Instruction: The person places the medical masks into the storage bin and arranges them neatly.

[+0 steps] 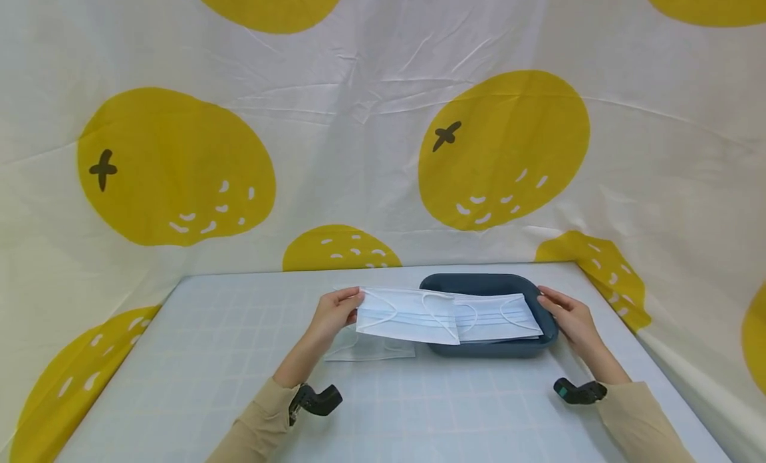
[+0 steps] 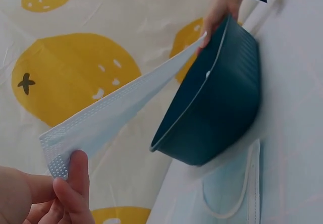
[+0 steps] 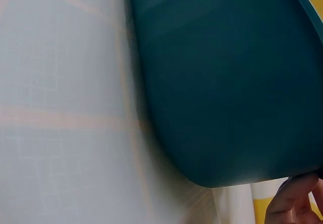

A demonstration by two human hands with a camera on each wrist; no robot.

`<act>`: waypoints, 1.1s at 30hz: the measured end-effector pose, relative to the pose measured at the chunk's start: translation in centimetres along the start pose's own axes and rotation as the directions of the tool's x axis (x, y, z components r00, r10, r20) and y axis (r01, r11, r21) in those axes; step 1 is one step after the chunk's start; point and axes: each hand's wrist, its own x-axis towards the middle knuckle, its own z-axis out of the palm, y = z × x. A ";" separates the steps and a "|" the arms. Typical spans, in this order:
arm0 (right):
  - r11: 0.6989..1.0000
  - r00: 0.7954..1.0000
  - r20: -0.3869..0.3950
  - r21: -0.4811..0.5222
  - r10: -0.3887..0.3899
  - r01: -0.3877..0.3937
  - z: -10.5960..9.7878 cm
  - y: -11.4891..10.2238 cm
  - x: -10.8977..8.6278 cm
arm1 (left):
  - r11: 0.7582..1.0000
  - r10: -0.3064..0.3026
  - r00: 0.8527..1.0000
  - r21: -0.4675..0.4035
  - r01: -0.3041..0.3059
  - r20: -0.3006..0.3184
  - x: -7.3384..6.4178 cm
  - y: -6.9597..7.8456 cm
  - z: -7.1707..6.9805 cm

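Note:
My left hand (image 1: 338, 306) pinches one end of a light blue face mask (image 1: 407, 313) between thumb and fingers. This mask stretches rightward above the table, its far end overlapping the bin in the head view. Another face mask (image 1: 499, 316) lies in the dark teal plastic bin (image 1: 479, 350), its ear loops on top. At the bin's right end my right hand (image 1: 568, 313) grips the rim, and the right wrist view shows its fingers (image 3: 292, 199) at the wall's edge. A further face mask (image 2: 232, 188) lies flat on the table beside the bin, partly under the held one.
The pale checked tabletop (image 1: 209, 370) runs back to a hanging white cloth (image 1: 347, 150) printed with yellow fruit. The bin stands near the table's back right. Each wrist wears a black camera mount (image 1: 320, 400).

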 end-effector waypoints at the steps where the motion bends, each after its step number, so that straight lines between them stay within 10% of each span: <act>1: 1.000 1.000 0.006 -0.005 -0.001 0.001 -0.1 0.0 0.0 | 1.000 0.006 1.000 -0.005 -0.006 0.010 0.0 0.1 0.3; 33: 0.988 0.996 0.066 -0.142 -0.054 0.063 -1.4 -0.7 0.3 | 0.989 0.017 0.985 -0.150 0.010 0.175 1.1 1.7 10.1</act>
